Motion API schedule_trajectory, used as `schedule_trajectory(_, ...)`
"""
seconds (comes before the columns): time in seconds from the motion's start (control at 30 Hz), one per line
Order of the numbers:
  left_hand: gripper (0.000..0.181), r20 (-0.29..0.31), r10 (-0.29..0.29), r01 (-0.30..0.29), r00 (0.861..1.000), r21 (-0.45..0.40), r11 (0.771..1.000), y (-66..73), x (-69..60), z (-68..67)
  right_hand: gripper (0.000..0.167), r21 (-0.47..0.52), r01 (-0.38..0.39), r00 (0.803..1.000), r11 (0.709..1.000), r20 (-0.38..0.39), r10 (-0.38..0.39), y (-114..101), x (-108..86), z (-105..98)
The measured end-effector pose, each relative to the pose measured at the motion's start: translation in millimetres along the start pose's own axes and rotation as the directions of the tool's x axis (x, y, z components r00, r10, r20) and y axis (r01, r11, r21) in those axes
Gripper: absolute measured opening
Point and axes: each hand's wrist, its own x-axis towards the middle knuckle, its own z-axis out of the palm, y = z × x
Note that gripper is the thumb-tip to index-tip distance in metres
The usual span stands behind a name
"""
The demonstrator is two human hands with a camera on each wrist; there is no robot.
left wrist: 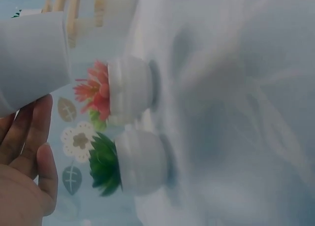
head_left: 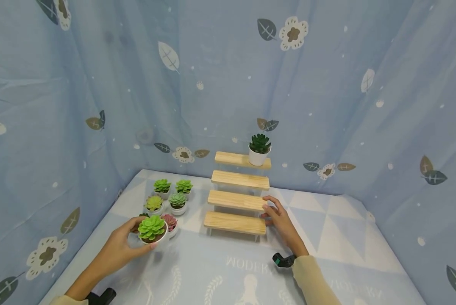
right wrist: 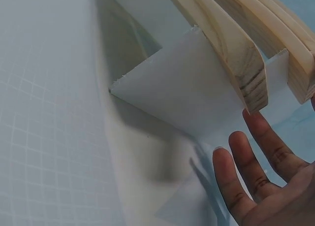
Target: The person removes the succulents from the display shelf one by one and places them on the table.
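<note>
My left hand (head_left: 119, 242) holds a potted succulent (head_left: 152, 228) with bright green leaves, thumb and fingers on either side of its white pot. In the left wrist view, the pot (left wrist: 32, 61) is large and close. A four-step wooden display stand (head_left: 234, 223) is at the middle of the table. At its right end, my right hand (head_left: 284, 223) touches the lower steps with fairly straight fingertips; the right wrist view shows one fingertip (right wrist: 252, 116) against the lowest step (right wrist: 251, 83). A dark green potted succulent (head_left: 259, 156) stands on the top step, at its right.
Several potted succulents stand grouped on the left of the table, among them a reddish one (head_left: 170, 223) and a pale green one (head_left: 178, 203). Partly hidden behind the held pot is a dark green one (left wrist: 140, 162). Patterned blue curtain (head_left: 220, 76) encloses the back and sides.
</note>
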Motion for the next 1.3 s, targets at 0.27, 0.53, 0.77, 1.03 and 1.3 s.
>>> schedule_trajectory(0.27, 0.081, 0.005, -0.063, 0.062, 0.998, 0.046, 0.997, -6.3, -12.0, -4.9, 0.049, 0.001, -0.005, 1.000, 1.000, -0.015, 0.005, 2.6, -3.9, 2.4)
schedule_trajectory(0.53, 0.077, -0.007, -0.050, 0.051, 0.999, 0.075, 0.996, -21.6, -23.2, -10.6, 0.047, 0.022, -0.011, 1.000, 1.000, -0.008, 0.011, -0.3, -4.2, 2.2)
schedule_trajectory(0.77, 0.076, -0.008, -0.070, 0.070, 0.998, 0.065, 0.995, -37.5, -31.4, -16.0, 0.049, 0.022, -0.016, 1.000, 1.000, -0.003, 0.016, -1.7, -4.7, 1.9)
schedule_trajectory(1.03, 0.075, -0.010, -0.045, 0.046, 0.999, 0.035, 0.998, -49.1, -38.1, -19.0, 0.050, 0.041, -0.005, 1.000, 0.999, 0.003, 0.005, 1.0, -4.9, 1.8)
schedule_trajectory(1.3, 0.077, 0.020, -0.071, 0.070, 0.997, 0.047, 0.996, -58.4, -34.8, -17.1, 0.052, 0.023, 0.000, 1.000, 1.000, 0.020, -0.001, 0.2, -1.6, 0.3)
